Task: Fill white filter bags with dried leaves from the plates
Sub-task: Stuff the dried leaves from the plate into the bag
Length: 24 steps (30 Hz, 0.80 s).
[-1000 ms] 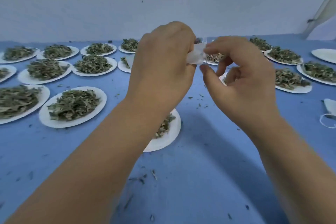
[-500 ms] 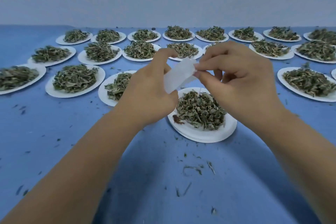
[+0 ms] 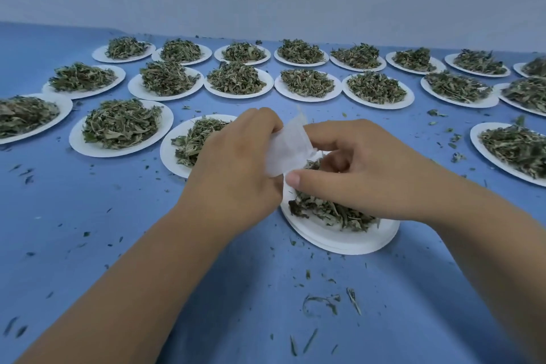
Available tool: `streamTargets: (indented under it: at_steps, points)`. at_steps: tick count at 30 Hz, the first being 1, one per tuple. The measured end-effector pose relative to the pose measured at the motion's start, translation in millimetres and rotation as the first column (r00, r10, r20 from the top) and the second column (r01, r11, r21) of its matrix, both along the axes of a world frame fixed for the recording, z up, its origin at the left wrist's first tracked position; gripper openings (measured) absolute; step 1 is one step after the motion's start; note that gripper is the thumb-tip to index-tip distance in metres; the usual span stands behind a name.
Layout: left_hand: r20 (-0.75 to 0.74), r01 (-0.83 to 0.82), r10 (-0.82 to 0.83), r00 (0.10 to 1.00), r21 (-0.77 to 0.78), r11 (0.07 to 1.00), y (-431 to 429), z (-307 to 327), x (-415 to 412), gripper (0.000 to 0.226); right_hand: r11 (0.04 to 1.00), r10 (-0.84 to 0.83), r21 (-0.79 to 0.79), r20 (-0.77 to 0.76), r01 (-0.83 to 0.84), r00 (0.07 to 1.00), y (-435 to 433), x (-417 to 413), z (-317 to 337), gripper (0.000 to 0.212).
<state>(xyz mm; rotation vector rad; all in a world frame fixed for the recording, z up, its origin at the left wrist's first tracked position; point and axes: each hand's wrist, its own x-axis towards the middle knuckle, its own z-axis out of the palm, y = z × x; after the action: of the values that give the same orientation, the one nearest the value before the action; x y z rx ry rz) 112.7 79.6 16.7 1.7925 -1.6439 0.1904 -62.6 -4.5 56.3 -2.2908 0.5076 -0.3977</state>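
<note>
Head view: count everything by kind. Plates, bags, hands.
plates with dried leaves: 20 (some cut off by the frame edges, one partly behind the left hand)
white filter bag: 1
hands: 2, left hand and right hand
Total: 23

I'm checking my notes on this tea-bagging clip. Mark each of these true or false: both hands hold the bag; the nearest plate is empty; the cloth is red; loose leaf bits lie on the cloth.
1. Both hands hold the white filter bag. True: left hand and right hand pinch it.
2. The nearest plate is empty. False: it holds dried leaves.
3. The cloth is red. False: blue.
4. Loose leaf bits lie on the cloth. True.
</note>
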Motion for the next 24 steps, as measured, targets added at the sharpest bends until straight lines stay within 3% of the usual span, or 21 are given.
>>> streamTargets:
  at_steps: [3,7,12,15,18,20,22,24]
  points:
    - [0.118,-0.013,0.019,0.993,-0.05,0.999,1.0,2.5,-2.0,0.036,0.99,-0.048,0.13,0.025,0.045,0.999,2.2,8.2,-0.6,0.008]
    - [0.167,-0.003,0.011,0.986,-0.043,0.999,-0.5,2.4,-4.7,0.051,0.988,-0.079,0.135,0.072,0.069,0.994,7.4,9.6,-7.0,0.048]
    - [-0.017,0.011,-0.011,1.0,-0.038,0.999,1.9,3.5,-15.0,0.059,0.996,-0.069,0.055,0.079,0.065,0.994,13.1,6.0,-7.4,0.04]
    - [-0.025,-0.001,0.0,1.0,-0.032,0.999,2.4,3.9,-14.3,0.046,0.998,-0.054,-0.011,0.073,0.055,0.996,17.2,1.8,-3.9,0.032]
    - [-0.024,-0.042,0.042,0.999,-0.026,0.999,3.0,3.6,-7.9,0.036,0.969,-0.205,-0.106,0.165,0.224,0.965,8.0,-11.2,-3.7,0.015]
    - [0.018,-0.07,0.071,0.997,-0.026,0.997,2.6,2.9,-4.2,0.035,0.93,-0.268,-0.242,0.062,0.275,0.962,-4.0,-22.0,-1.7,0.027]
    - [0.09,-0.09,0.09,0.992,-0.001,0.996,1.5,1.2,-2.8,0.035,0.916,-0.237,-0.366,-0.172,0.162,0.956,-13.8,-29.2,-2.4,0.045]
    - [0.115,-0.085,0.08,0.99,0.045,0.995,0.2,-0.9,-3.5,0.033,0.918,-0.211,-0.387,-0.304,0.082,0.929,-18.1,-31.4,-8.1,0.05]
